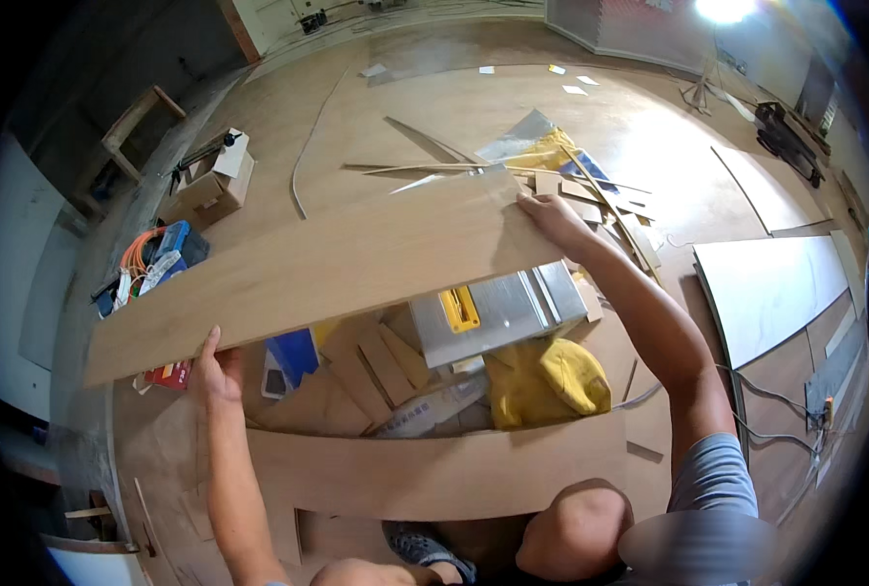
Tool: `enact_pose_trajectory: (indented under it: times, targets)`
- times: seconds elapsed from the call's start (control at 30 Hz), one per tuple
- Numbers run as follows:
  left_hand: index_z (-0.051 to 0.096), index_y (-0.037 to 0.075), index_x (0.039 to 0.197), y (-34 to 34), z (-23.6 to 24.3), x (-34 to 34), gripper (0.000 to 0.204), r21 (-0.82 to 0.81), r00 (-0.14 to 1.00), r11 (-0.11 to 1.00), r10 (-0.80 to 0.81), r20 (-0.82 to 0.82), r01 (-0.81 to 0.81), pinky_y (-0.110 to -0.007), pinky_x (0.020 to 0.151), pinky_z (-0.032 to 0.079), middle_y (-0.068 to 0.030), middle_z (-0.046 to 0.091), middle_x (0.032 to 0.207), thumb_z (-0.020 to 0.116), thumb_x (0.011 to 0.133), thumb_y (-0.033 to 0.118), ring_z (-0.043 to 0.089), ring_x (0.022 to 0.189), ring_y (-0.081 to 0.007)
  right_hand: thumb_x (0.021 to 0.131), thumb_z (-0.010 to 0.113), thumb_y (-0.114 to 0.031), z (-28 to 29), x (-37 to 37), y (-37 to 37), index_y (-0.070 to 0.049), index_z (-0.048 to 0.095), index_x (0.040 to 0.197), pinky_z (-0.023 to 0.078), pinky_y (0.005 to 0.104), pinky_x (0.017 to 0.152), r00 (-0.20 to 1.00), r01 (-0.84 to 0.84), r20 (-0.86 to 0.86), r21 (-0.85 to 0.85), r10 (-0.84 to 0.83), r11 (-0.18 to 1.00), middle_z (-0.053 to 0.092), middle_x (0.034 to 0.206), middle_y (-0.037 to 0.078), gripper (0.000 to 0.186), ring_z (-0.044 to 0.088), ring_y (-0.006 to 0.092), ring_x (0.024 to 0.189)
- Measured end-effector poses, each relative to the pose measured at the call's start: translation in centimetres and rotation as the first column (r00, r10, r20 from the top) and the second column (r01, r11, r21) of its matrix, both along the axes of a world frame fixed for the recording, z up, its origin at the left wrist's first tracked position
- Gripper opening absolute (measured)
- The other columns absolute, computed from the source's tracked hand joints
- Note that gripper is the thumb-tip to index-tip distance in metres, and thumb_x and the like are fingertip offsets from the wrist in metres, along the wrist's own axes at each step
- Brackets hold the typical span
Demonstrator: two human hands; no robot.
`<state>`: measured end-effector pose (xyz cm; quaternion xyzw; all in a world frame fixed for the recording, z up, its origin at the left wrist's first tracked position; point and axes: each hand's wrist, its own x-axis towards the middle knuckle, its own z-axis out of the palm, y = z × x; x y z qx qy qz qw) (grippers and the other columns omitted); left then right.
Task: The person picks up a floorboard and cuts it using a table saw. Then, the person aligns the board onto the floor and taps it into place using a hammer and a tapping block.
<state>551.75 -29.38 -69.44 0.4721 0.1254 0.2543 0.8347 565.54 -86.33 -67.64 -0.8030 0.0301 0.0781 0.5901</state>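
A long, thin plywood board [308, 264] is held up in front of me, slanting from lower left to upper right. My left hand [222, 369] grips its near edge toward the left, thumb on top and the other fingers mostly hidden beneath. At the right end, my right hand [555, 223] clasps the board with the thumb over its face. Partly under it stands a metal-topped table saw [498, 317] with a yellow insert. A yellow cloth [552, 379] lies against the saw's near side. Another wood board [444, 467] lies flat just before my knees.
Wood offcuts [361, 386] and thin strips litter the floor around the saw. A cardboard box [215, 181] and a blue toolbox [183, 242] with an orange hose stand to the left. On the right lie a white panel [771, 293] and grey cables [776, 396]. A bright work lamp [725, 10] shines at the back.
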Motion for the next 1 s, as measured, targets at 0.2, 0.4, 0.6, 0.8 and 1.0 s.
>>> enact_pose_trajectory:
  times: [0.2,0.4,0.6,0.8,1.0]
  targets:
    - [0.055,0.002,0.125,5.5,-5.6,8.6,0.041,-0.113,0.998,0.993,-0.047,-0.033,0.043,-0.039,0.097,0.053,-0.0106,0.061,0.121,0.064,0.084,0.000,0.062,0.110,-0.0255,0.098,0.046,-0.047,-4.2,12.2,2.6,-0.003,0.069,0.105,0.050,0.0426,0.085,0.968,-0.082,0.173,-0.465,0.181,0.881,0.070,0.096,0.021,0.050,0.067,0.0363,0.091]
    - [0.051,-0.001,0.126,9.7,-8.8,12.5,0.042,-0.184,0.996,0.983,-0.008,-0.094,-0.009,-0.039,0.099,0.052,-0.0126,0.058,0.126,0.065,0.087,0.003,0.060,0.113,-0.0270,0.093,0.048,-0.028,-8.2,23.4,3.8,-0.006,0.065,0.109,0.051,0.0474,0.082,0.832,-0.061,0.289,-0.800,0.473,0.596,0.070,0.099,0.019,0.032,0.065,0.0412,0.095]
    - [0.055,0.001,0.125,11.2,-11.4,13.9,0.041,-0.061,0.989,0.996,0.052,-0.138,-0.061,-0.035,0.097,0.053,-0.0088,0.061,0.122,0.069,0.087,0.008,0.061,0.110,-0.0225,0.089,0.051,-0.056,-8.4,29.7,6.2,-0.004,0.070,0.104,0.047,0.0385,0.071,0.892,-0.411,-0.235,-0.775,0.385,0.479,0.067,0.095,0.011,0.057,0.061,0.0221,0.079]
    - [0.054,0.002,0.126,12.0,-13.9,14.4,0.041,-0.065,0.992,0.997,0.034,-0.121,-0.042,-0.036,0.099,0.052,-0.0088,0.060,0.125,0.068,0.088,0.007,0.059,0.115,-0.0222,0.087,0.052,-0.045,-8.7,30.6,7.1,-0.010,0.071,0.103,0.047,0.0364,0.072,0.812,-0.583,-0.483,-0.645,0.328,0.493,0.068,0.100,0.006,0.044,0.060,0.0187,0.085]
    - [0.051,0.002,0.130,11.8,-14.3,15.2,0.046,-0.045,0.991,0.999,0.017,-0.132,-0.023,-0.037,0.101,0.050,-0.0103,0.057,0.129,0.069,0.088,0.011,0.058,0.117,-0.0224,0.092,0.047,-0.042,-9.4,30.5,6.7,-0.008,0.067,0.109,0.048,0.0383,0.082,0.939,-0.300,-0.132,-0.764,0.316,0.571,0.070,0.095,0.012,0.042,0.063,0.0272,0.089]
